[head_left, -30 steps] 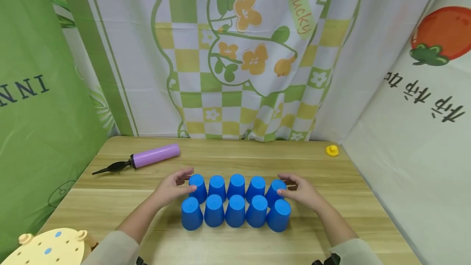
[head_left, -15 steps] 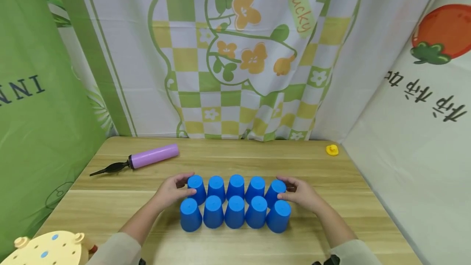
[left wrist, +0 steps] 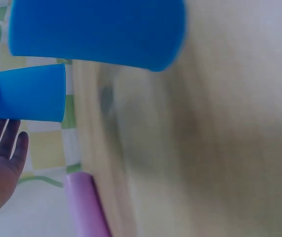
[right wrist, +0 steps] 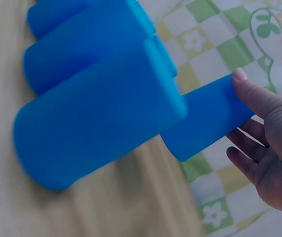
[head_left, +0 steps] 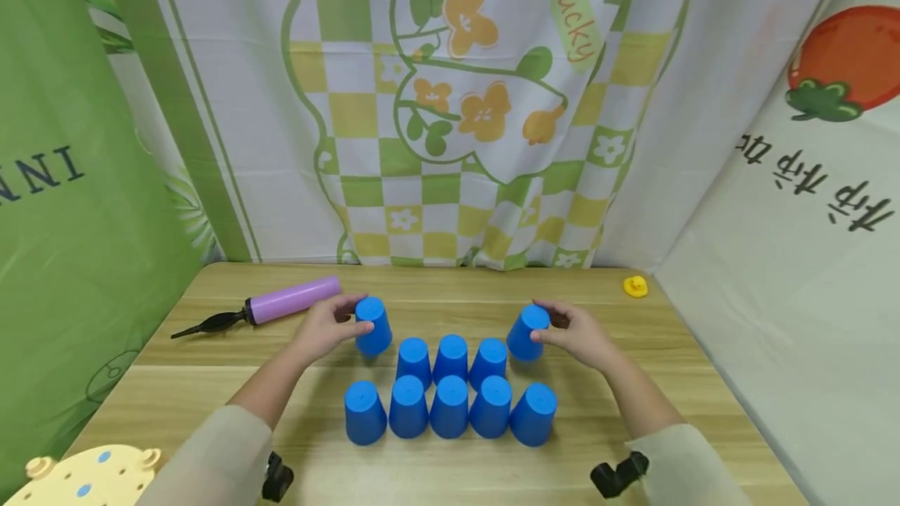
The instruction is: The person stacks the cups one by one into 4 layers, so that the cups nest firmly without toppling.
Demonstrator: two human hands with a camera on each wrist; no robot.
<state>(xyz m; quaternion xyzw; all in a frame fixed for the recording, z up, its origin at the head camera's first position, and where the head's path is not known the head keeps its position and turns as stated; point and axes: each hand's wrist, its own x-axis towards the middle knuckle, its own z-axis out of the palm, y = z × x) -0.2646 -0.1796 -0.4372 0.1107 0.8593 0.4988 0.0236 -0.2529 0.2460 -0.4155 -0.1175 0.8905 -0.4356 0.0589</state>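
A checked curtain (head_left: 422,205) is hanging behind the wood-grain counter (head_left: 450,307). Far left, a purple pump (head_left: 295,299) is lying with its black nozzle pointing left. Left forearm is slanting forward and inward from a pale sleeve (head_left: 211,451); the left hand (head_left: 326,328) is gripping the left cup (head_left: 375,329), blue and upside down, thumb on its near side, fingers reaching around behind. In the left wrist view its rim is showing above the counter's far edge, apparently lifted. Centre: three back-row cups (head_left: 451,359) are standing inverted between the hands, five front-row cups (head_left: 448,412) just nearer the person. The right forearm is mirroring the left; the right hand (head_left: 580,336) is gripping the right cup (head_left: 524,336), thumb near, fingers behind, this one also apparently raised. Far right, a yellow duck (head_left: 636,286) is sitting near the back corner.
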